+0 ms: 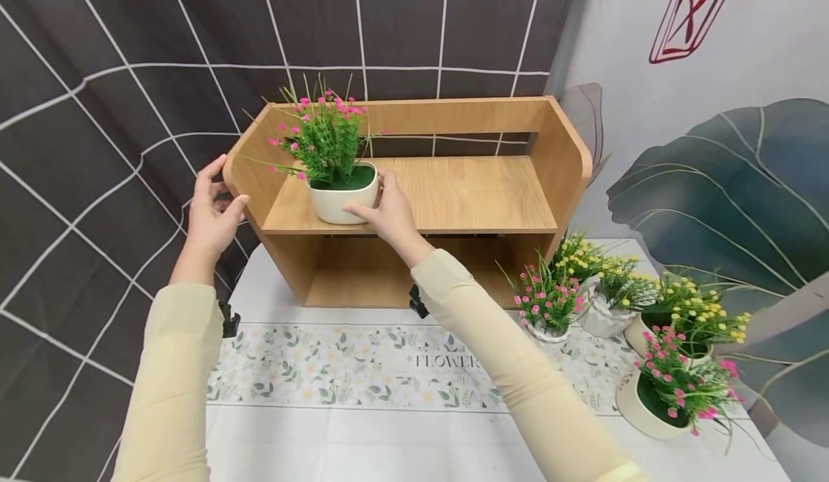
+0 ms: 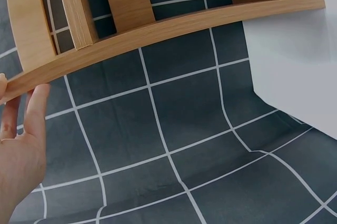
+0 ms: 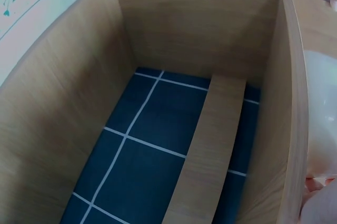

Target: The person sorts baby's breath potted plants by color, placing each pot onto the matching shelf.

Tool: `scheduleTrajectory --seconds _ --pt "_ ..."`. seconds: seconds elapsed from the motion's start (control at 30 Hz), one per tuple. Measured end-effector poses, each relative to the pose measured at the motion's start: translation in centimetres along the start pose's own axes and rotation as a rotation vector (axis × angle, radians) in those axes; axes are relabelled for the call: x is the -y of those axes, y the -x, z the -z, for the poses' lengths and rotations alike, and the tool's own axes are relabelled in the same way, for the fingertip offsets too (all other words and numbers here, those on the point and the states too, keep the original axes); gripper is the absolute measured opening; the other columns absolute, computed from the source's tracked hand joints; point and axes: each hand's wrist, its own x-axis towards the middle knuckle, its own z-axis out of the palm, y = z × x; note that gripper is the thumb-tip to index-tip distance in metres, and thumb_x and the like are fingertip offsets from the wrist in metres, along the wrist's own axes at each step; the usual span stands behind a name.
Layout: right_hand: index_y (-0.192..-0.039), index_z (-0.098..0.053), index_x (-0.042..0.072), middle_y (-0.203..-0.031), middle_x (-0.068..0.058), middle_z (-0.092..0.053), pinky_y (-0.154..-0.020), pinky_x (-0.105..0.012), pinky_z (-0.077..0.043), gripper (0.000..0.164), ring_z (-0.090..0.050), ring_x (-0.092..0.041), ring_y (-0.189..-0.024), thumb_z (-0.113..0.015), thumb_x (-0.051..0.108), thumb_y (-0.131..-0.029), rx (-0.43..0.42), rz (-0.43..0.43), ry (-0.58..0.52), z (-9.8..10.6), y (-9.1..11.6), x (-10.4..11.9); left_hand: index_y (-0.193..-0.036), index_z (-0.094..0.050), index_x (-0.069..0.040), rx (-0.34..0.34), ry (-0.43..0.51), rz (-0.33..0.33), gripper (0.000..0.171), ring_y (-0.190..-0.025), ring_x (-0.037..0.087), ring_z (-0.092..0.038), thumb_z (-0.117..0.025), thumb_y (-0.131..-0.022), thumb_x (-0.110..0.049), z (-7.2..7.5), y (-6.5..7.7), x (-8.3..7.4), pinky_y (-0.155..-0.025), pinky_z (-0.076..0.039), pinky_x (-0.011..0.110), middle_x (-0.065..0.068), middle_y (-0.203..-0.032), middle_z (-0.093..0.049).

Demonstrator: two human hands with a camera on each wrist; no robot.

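Note:
A white oval pot (image 1: 343, 198) of artificial pink flowers (image 1: 330, 126) sits at the left end of the wooden shelf's upper board (image 1: 466, 191). My right hand (image 1: 391, 216) grips the pot from its right side, thumb across the front and fingers partly hidden behind the rim. In the right wrist view the pot (image 3: 322, 113) shows only at the right edge, beside the board. My left hand (image 1: 214, 216) is at the shelf's left side panel (image 1: 255, 169), fingertips against its edge. The left wrist view shows the straight fingers (image 2: 37, 110) touching that edge from outside.
Several potted flowers stand on the table's right side, including a pink one (image 1: 547, 298) by the shelf's corner and another pink one (image 1: 654, 403) nearer me. A floral runner (image 1: 311, 367) crosses the white table (image 1: 363, 446). Dark gridded cloth (image 1: 414, 29) hangs behind the shelf.

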Motion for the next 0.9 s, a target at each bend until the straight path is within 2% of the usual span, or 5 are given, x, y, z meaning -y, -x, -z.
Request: scheduleTrajectory --seconds 0.23,0.5,0.73,0.9 --pt "-0.138 -0.036 0.006 -0.131 -0.012 -0.052 -0.097 -0.034 -0.047 0.077 -0.053 -0.022 -0.115 -0.078 0.029 -0.078 -0.007 0.003 0.003 -0.7 -0.4 0.1 -0.150 -0.021 -0.026 -0.003 -0.001 -0.003 0.067 -0.092 0.009 -0.051 -0.049 -0.094 -0.001 -0.1 0.0 -0.1 -0.067 -0.046 0.007 0.016 -0.131 -0.044" --pt "-0.140 -0.033 0.007 -0.135 -0.011 -0.050 -0.104 -0.033 -0.042 0.080 -0.050 -0.021 -0.123 -0.077 0.034 -0.079 0.006 -0.015 0.064 -1.5 -1.0 0.5 -0.150 -0.020 -0.027 -0.002 -0.012 0.012 0.068 -0.093 0.007 -0.050 -0.050 -0.095 -0.002 -0.1 0.2 0.0 -0.071 -0.047 0.009 0.014 -0.129 -0.045" --pt "-0.140 -0.033 0.007 -0.134 -0.011 -0.051 -0.102 -0.035 -0.043 0.080 -0.051 -0.022 -0.122 -0.077 0.034 -0.078 -0.012 -0.027 0.077 -1.6 -1.0 0.7 -0.150 -0.021 -0.025 0.005 -0.012 -0.016 0.066 -0.091 0.005 -0.050 -0.049 -0.095 -0.002 -0.2 0.2 -0.1 -0.069 -0.045 0.008 0.016 -0.129 -0.044" --pt "-0.139 -0.033 0.006 -0.133 -0.011 -0.051 -0.101 -0.034 -0.044 0.080 -0.051 -0.021 -0.121 -0.078 0.033 -0.078 -0.009 -0.020 0.079 -2.0 -1.2 0.8 -0.150 -0.021 -0.025 -0.001 -0.012 -0.006 0.066 -0.097 0.011 -0.051 -0.050 -0.095 -0.002 -0.1 0.1 -0.2 -0.069 -0.045 0.008 0.017 -0.130 -0.045"
